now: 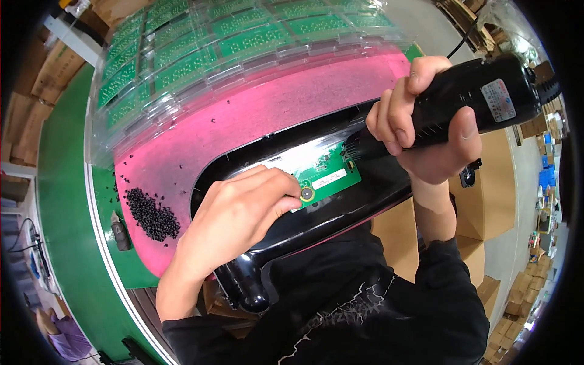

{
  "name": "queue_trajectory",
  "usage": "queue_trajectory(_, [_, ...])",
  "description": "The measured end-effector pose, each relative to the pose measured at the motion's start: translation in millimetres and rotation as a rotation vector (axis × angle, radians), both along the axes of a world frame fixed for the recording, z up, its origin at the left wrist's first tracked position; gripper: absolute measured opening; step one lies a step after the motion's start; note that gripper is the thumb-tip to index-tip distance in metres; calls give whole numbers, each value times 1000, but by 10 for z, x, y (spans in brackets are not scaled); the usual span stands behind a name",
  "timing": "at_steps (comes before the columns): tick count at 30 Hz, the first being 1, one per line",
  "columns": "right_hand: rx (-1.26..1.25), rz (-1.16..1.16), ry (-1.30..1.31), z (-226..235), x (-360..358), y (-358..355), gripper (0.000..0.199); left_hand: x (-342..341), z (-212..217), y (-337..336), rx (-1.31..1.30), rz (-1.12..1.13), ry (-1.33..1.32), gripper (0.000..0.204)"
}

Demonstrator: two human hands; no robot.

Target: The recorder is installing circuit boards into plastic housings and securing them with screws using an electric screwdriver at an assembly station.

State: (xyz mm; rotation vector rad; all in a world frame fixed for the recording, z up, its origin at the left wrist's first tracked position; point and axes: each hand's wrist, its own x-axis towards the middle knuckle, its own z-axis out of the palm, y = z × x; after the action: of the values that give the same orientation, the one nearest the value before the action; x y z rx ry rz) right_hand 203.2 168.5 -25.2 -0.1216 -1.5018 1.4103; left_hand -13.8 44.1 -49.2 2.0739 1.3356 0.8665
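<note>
Gripping: right hand (426, 125) closed around a black electric screwdriver (471, 100), held up at the right of the scene with its tip slanting down and left toward the circuit board.
Left hand: left hand (240, 210), fingers bent and pinched together, fingertips pressing on the near-left end of the board, just beside a round metal-rimmed disc (306, 194).
Circuit board: small green circuit board (331, 176), lying inside the recess of the black housing, at the centre of the scene between the two hands; a white label strip runs across it.
Housing: glossy black plastic housing (286, 255), long with rounded ends, resting on the pink mat and reaching to the person's body.
Mat: pink mat (267, 106) on the green surface (67, 201), dusted with dark specks.
Screws: heap of small black screws (152, 216) on the left part of the mat, well apart from the board.
Trays: clear plastic trays (201, 52) holding rows of green boards, at the far side behind the mat.
Boxes: cardboard boxes (480, 231) on the right, beyond the surface.
</note>
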Motion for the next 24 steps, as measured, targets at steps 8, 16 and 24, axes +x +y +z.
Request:
queue_trajectory(8, [-8, -56, -113, 10, -107, -5, 52, 53, 7, -34, -128, 57, 43, 13])
queue_trajectory(16, [10, -146, -220, 50, -185, -76, 50, 34, 29, -52, -106, 30, 83, 14])
queue_trajectory(24, [-37, 108, -2, 76, -153, -162, 57, 1, -10, -48, -52, -9, 33, 13])
